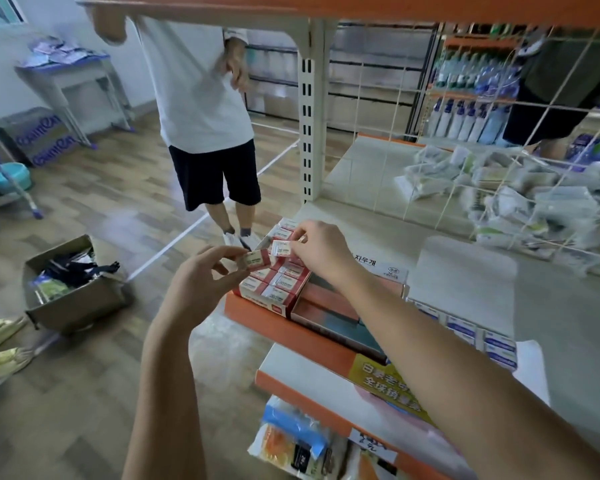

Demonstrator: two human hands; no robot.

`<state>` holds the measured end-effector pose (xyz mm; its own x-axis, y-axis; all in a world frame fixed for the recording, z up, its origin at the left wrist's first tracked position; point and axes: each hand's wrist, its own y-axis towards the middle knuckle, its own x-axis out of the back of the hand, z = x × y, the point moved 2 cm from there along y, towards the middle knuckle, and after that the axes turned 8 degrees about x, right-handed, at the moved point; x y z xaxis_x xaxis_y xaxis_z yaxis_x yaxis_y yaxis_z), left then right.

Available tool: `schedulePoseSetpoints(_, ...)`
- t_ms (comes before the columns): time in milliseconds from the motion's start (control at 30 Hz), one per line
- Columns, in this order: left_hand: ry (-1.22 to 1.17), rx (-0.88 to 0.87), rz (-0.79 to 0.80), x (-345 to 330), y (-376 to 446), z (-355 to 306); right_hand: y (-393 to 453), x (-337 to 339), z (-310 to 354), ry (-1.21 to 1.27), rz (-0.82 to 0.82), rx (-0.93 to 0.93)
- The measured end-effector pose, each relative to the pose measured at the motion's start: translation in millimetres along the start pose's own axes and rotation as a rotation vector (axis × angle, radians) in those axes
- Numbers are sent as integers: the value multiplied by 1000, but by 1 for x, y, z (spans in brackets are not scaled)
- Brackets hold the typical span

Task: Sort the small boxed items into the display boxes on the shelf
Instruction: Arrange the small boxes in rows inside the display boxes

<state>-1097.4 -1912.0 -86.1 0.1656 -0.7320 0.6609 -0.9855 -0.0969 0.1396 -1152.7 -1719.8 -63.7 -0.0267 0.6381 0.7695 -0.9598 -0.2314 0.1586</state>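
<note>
Two hands meet above the front left corner of the shelf (378, 233). Left hand (201, 282) pinches one small red-and-white box (257, 260) between thumb and fingertips; right hand (321, 251) pinches a second small box (282, 248) just beside it. Both boxes hover directly over the red display box (274, 308), which sits at the shelf's orange front edge (291, 336), packed with matching boxes. Bare shelf lies open behind. One cardboard carton (73, 299) stands on the floor, left.
</note>
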Motion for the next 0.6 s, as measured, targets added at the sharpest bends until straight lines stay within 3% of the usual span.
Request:
schedulePoseSetpoints(167, -5, -1, -2, 0, 0, 3, 2, -12, -5, -44, -57, 18)
schedulePoseSetpoints(433, 13, -2, 12, 1, 3, 7, 3, -21, -2, -212, 13, 131)
schedulePoseSetpoints(600, -4, -8, 9, 3, 1, 5, 8, -28, 3, -189, 3, 160)
